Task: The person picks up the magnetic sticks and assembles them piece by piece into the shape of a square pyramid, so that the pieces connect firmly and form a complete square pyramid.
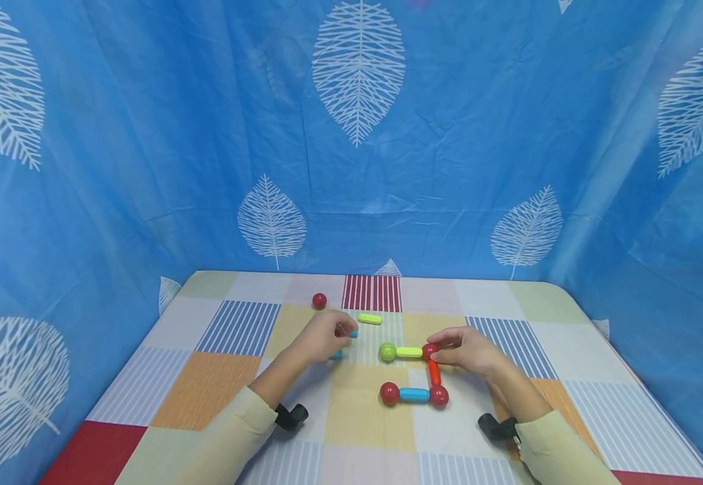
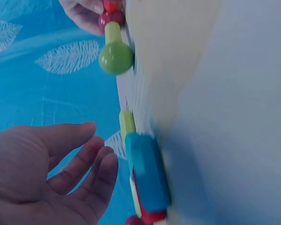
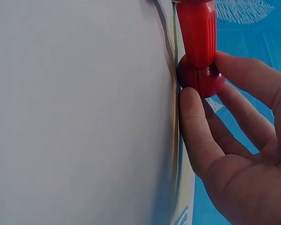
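A jointed chain of balls and rods lies on the table. Its green ball [image 1: 387, 351], yellow-green rod [image 1: 409, 352], corner red ball [image 3: 202, 80], red rod [image 1: 434, 372], second red ball [image 1: 439, 397], blue rod [image 1: 414, 395] and end red ball [image 1: 389, 394] form a U. My right hand [image 1: 468, 348] pinches the corner ball between thumb and fingers. My left hand [image 1: 325, 335] hovers with bent, loose fingers beside a loose blue rod [image 2: 149, 173]. In the left wrist view nothing sits between its thumb and fingers. Something red shows partly behind that rod.
Beyond the left hand lie a loose yellow-green rod [image 1: 370, 318] and a loose red ball [image 1: 319, 300]. A patchwork cloth covers the table [image 1: 369, 424]. Blue leaf-patterned curtains [image 1: 351, 168] stand behind and on both sides.
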`<action>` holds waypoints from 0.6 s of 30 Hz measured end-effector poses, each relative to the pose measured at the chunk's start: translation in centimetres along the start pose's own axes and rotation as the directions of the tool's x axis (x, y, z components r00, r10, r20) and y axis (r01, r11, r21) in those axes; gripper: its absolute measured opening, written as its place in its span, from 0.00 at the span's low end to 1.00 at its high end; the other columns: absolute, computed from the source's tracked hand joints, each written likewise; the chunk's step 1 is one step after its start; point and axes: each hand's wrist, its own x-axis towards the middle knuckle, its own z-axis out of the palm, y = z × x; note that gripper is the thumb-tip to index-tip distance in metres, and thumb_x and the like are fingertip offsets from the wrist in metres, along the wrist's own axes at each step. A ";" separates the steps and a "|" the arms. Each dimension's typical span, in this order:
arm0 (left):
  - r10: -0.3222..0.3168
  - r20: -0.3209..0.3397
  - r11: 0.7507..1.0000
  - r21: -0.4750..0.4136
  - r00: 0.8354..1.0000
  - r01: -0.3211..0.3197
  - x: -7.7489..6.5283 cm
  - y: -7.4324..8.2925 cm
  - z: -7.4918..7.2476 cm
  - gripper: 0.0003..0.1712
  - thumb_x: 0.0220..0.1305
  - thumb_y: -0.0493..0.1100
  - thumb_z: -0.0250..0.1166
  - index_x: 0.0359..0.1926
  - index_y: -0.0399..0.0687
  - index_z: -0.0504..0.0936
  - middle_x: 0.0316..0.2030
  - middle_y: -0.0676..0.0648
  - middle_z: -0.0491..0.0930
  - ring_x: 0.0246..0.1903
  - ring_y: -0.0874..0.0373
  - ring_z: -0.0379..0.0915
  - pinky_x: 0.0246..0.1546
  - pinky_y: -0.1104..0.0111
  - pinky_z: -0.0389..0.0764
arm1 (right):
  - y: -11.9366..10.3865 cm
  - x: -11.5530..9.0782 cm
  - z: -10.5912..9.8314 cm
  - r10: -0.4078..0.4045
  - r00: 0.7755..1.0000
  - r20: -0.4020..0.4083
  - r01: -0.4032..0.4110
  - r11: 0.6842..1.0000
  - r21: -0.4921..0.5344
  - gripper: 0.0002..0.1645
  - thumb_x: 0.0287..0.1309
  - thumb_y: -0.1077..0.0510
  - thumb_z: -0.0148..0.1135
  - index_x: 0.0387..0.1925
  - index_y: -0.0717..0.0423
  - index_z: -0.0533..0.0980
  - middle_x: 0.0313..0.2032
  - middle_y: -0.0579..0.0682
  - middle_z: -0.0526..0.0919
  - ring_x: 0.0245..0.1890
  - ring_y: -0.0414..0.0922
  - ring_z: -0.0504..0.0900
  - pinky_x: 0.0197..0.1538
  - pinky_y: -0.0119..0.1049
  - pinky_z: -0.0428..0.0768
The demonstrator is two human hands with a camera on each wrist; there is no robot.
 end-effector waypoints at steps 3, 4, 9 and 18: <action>-0.006 -0.021 0.998 0.061 1.000 0.007 -0.6 -0.4 -0.6 0.09 0.63 0.35 0.71 0.44 0.45 0.88 0.39 0.50 0.83 0.38 0.56 0.76 0.45 0.63 0.84 | 0.2 0.1 0.0 -0.020 1.000 -0.009 0.020 1.000 -0.007 0.19 0.57 0.62 0.73 0.52 0.56 0.85 0.49 0.52 0.88 0.44 0.47 0.82 0.48 0.38 0.87; -0.007 -0.022 0.997 0.080 1.000 0.009 -0.7 -0.5 -0.7 0.08 0.63 0.35 0.72 0.44 0.45 0.89 0.38 0.50 0.82 0.37 0.57 0.75 0.44 0.64 0.84 | 0.2 0.1 0.0 -0.025 1.000 -0.012 0.024 1.000 -0.008 0.19 0.57 0.62 0.73 0.52 0.56 0.85 0.49 0.53 0.88 0.44 0.46 0.82 0.48 0.38 0.87; 0.013 0.017 0.985 0.173 1.000 -0.016 -1.6 -0.7 -1.1 0.10 0.61 0.36 0.74 0.44 0.44 0.90 0.37 0.50 0.84 0.36 0.58 0.75 0.42 0.65 0.85 | 0.2 0.0 0.1 -0.034 0.999 -0.017 0.034 0.999 -0.009 0.19 0.57 0.63 0.73 0.51 0.57 0.85 0.48 0.53 0.88 0.43 0.46 0.83 0.48 0.39 0.87; 0.034 0.076 0.953 0.297 0.997 -0.055 -2.4 -1.0 -0.9 0.11 0.60 0.37 0.75 0.44 0.46 0.90 0.37 0.52 0.86 0.36 0.59 0.75 0.51 0.61 0.85 | 0.1 -0.2 0.2 -0.025 1.000 -0.014 0.025 1.000 0.016 0.19 0.57 0.63 0.73 0.52 0.58 0.84 0.48 0.53 0.88 0.43 0.46 0.84 0.47 0.39 0.88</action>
